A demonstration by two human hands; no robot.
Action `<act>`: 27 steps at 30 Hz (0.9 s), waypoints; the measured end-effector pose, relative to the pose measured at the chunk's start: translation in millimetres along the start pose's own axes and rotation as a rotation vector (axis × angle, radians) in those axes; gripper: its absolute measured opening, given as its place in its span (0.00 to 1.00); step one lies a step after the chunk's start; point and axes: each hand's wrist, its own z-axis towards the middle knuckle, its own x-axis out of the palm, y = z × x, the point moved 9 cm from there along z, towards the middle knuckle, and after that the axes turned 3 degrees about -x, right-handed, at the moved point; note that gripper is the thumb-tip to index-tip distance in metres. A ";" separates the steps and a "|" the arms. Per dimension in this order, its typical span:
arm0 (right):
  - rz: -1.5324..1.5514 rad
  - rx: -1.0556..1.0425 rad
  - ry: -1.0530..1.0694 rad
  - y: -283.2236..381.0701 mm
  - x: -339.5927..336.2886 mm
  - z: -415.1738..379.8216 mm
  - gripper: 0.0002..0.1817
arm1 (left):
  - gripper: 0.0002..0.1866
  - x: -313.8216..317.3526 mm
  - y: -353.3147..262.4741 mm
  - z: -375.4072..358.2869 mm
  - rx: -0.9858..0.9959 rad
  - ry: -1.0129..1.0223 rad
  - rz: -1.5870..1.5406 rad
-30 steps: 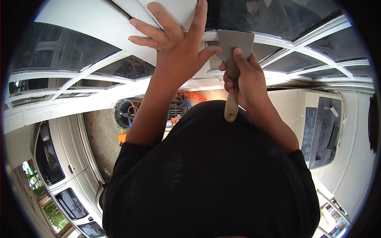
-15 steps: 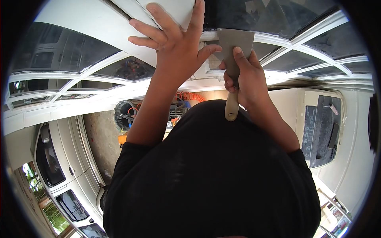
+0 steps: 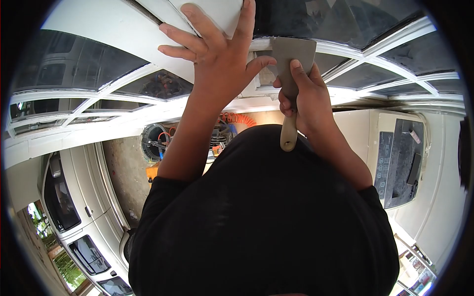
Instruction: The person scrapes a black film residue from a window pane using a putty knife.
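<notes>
Putty knife [image 3: 291,89] is located at upper center of the frame, blade up, handle end down over the black shirt [image 3: 261,212]. The blade's wide end lies at the lower border of the dark glass pane [image 3: 335,19], beside the white window frame [image 3: 340,49]. Lateral room at the blade's left side is narrow: the left thumb tip lies just beside it; whether they touch cannot be told. Right hand [image 3: 311,96] is closed, thumb pressed on the knife's face, fingers wrapped behind. Left hand [image 3: 217,61] is open, fingers spread against the white panel [image 3: 219,12].
</notes>
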 end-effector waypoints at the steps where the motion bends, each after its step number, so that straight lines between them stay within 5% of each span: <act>1: 0.000 -0.004 0.006 0.1 -0.1 0.6 0.12 | 0.52 0.6 -0.1 0.3 0.002 -0.005 0.011; 27: 0.020 -0.013 0.012 -1.7 -0.2 2.5 0.12 | 0.52 2.3 3.7 0.6 -0.036 0.006 0.001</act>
